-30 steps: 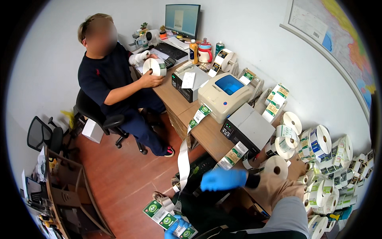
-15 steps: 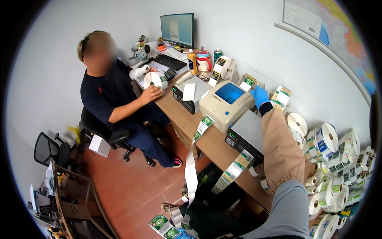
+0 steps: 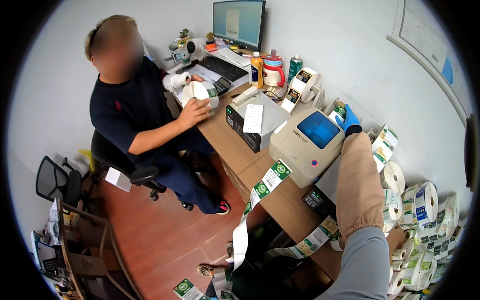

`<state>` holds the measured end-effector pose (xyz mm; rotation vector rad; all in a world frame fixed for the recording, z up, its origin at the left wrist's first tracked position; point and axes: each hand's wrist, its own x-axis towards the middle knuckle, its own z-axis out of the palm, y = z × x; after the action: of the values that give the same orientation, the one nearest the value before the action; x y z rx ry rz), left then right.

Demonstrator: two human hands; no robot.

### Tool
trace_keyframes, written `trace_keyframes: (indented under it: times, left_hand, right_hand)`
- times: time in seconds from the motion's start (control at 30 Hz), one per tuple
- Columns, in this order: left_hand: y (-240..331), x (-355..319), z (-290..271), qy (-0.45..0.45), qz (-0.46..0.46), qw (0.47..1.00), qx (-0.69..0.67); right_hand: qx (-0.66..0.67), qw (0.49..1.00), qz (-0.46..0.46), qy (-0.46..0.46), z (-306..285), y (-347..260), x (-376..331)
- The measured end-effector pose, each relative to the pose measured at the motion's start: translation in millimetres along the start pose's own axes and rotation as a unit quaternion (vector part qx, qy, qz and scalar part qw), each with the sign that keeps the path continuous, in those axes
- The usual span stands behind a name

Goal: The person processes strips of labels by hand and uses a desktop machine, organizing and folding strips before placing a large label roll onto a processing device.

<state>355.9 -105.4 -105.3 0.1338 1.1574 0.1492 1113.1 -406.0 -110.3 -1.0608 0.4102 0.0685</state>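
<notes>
My right hand (image 3: 349, 119), in a blue glove, reaches behind the beige label printer (image 3: 305, 140). Its fingers are apart at a roll of green-and-white labels (image 3: 338, 111) feeding the printer's back; the fingertips are partly hidden. Out of the printer's front comes a label strip (image 3: 270, 179), curving down toward the floor with its blank side showing lower down. The strip's end, with green round prints (image 3: 185, 289), is held up at the bottom edge. Only a sliver of my left hand's blue glove (image 3: 214, 298) shows beside it, most of that hand being cut off.
A seated person (image 3: 135, 110) holds a label roll (image 3: 199, 95) at the desk's left. A grey-topped machine (image 3: 260, 120) stands left of the printer, another (image 3: 325, 185) right of it. Many label rolls (image 3: 425, 202) crowd the right side. A second label strip (image 3: 310, 242) hangs off the desk edge.
My view has come nearer the desk. My right hand's fingers have spread at the label roll behind the printer. My left hand has slipped almost out of the picture.
</notes>
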Motion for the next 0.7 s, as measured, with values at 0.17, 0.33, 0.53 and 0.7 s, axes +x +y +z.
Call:
trace_keyframes:
  times: [0.17, 0.33, 0.53, 0.7]
  left_hand:
    - [13.0, 14.2, 9.1, -0.012, -0.027, 0.999, 0.027]
    - [16.9, 17.6, 11.3, -0.018, -0.036, 0.999, 0.035]
    - [16.1, 16.9, 11.9, -0.017, -0.03, 0.999, 0.035]
    - [16.9, 18.2, 10.8, -0.018, -0.033, 0.999, 0.035]
  right_hand:
    - [0.004, 0.999, -0.001, 0.039, -40.5, -26.1, 22.0]
    - [-0.055, 0.996, -0.046, 0.051, -56.9, -25.7, 39.7]
    - [-0.059, 0.996, -0.04, 0.06, -48.2, -20.0, 33.5]
    - [-0.079, 0.993, -0.039, 0.076, -51.1, -21.7, 38.2]
